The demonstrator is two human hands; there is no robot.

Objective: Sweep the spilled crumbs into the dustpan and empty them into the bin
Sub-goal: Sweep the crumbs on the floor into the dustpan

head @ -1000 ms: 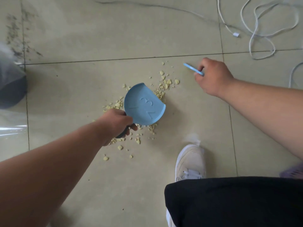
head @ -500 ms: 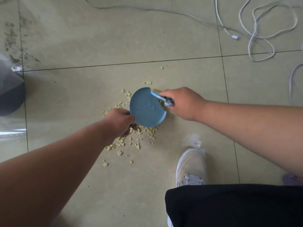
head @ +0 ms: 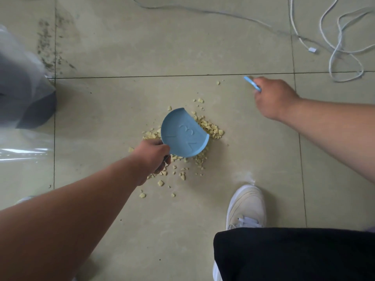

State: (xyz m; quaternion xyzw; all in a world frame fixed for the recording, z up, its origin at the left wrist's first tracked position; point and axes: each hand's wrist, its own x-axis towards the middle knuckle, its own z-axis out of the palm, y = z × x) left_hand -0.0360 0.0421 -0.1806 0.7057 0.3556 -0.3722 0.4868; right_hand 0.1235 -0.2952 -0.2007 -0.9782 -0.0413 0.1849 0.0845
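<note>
Head view: dustpan [head: 183,134] in left hand [head: 151,154]

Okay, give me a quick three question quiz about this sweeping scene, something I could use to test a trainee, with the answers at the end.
1. True or false: the left hand holds the blue dustpan down among the crumbs.
2. Multiple choice: the right hand with the brush is A) inside the dustpan, B) raised away, up and to the right of it, C) resting on the white shoe.
3. Fill in: the white cables lie at the top ____ of the view.

Key: 1 true; 2 B; 3 right.
</note>
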